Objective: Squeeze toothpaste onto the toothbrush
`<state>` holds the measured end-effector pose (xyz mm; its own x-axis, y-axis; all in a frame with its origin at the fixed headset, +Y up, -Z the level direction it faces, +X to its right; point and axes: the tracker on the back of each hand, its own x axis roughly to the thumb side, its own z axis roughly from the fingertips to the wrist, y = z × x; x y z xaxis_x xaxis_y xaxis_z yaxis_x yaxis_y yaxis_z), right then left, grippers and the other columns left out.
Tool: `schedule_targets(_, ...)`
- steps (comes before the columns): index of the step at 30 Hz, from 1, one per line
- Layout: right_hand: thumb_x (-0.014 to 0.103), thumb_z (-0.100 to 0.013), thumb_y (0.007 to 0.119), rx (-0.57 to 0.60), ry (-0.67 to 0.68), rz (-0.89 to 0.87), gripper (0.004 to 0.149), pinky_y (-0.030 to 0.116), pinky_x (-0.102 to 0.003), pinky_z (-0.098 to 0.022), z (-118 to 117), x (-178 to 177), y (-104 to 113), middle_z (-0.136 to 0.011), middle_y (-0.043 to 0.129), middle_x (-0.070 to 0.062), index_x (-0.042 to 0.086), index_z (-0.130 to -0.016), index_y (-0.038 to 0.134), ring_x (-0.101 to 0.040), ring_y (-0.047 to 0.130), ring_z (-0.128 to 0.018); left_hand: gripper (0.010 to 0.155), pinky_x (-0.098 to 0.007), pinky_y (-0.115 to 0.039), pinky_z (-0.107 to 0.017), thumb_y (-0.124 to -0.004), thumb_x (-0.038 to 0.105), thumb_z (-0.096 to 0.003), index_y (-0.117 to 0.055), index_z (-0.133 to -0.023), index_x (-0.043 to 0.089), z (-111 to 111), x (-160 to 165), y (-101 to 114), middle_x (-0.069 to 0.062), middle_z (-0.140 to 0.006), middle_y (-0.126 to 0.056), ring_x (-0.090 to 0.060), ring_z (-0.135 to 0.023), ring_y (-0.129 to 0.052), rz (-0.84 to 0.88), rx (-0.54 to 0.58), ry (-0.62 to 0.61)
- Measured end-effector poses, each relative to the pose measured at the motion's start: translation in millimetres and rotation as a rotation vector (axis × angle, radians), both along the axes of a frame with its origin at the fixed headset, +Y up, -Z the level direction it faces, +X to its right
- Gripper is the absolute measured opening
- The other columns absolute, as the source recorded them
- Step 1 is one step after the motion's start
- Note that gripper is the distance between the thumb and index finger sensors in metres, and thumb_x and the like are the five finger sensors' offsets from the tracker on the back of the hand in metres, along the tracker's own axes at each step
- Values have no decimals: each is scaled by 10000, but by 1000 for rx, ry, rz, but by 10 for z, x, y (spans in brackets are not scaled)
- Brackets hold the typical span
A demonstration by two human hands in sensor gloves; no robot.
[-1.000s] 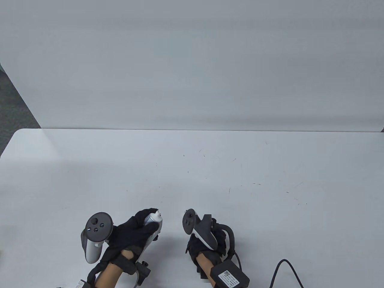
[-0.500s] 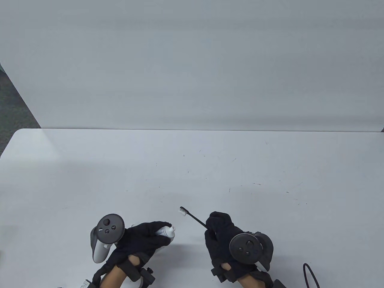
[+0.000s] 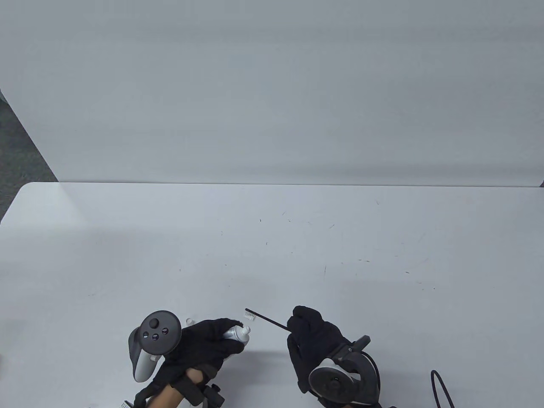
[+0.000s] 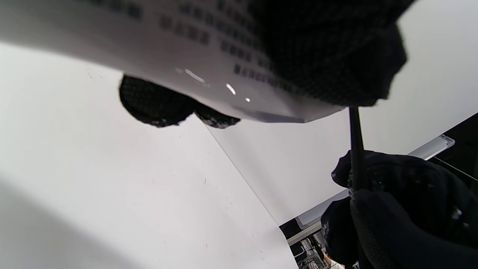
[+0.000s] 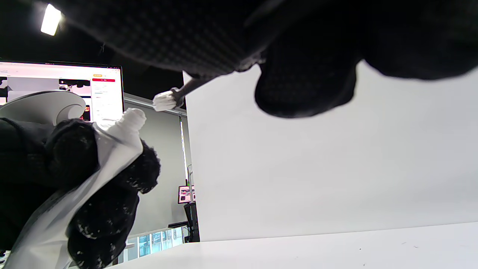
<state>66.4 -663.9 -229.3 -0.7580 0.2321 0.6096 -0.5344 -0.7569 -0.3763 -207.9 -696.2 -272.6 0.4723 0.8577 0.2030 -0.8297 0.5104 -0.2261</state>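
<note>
My left hand (image 3: 208, 344) grips a white toothpaste tube (image 3: 236, 333) near the table's front edge, its uncapped nozzle (image 3: 245, 330) pointing right. The tube fills the top of the left wrist view (image 4: 179, 48) and shows at the left of the right wrist view (image 5: 112, 145). My right hand (image 3: 312, 340) holds a black toothbrush (image 3: 267, 320) by the handle, its white bristle head (image 3: 249, 315) reaching left to just above the nozzle. In the right wrist view the bristles (image 5: 164, 101) sit close above the nozzle (image 5: 131, 116), apart from it. A small white cap (image 3: 189, 321) lies on the table behind the left hand.
The white table (image 3: 272, 238) stretches away to a white back wall (image 3: 272, 93). A black cable (image 3: 442, 389) lies at the front right. A monitor (image 5: 56, 89) shows in the right wrist view behind the left hand.
My right hand turned over and brought the toothbrush into view, then moved its head left and down towards the nozzle. My left hand shifted right with the tube.
</note>
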Motion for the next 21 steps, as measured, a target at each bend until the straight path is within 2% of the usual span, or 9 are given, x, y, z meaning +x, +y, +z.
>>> schedule_targets(9, 195, -340, 851, 14, 9, 48, 388, 904, -487, -189, 16, -59, -32, -793, 805, -203, 6, -677, 832, -265, 1014, -325, 610, -586, -750, -543, -943, 377, -231, -886, -808, 185, 15, -27, 7, -92, -724, -939, -339, -677, -947, -8, -10, 55)
schedule_targets(21, 198, -342, 848, 9, 8, 58, 386, 904, -484, -191, 17, -70, -39, -795, 805, -200, 10, -679, 832, -264, 1014, -326, 608, -582, -753, -540, -942, 375, -230, -889, -804, 182, 11, -39, -2, -97, -720, -943, -338, -671, -951, -22, -21, 65)
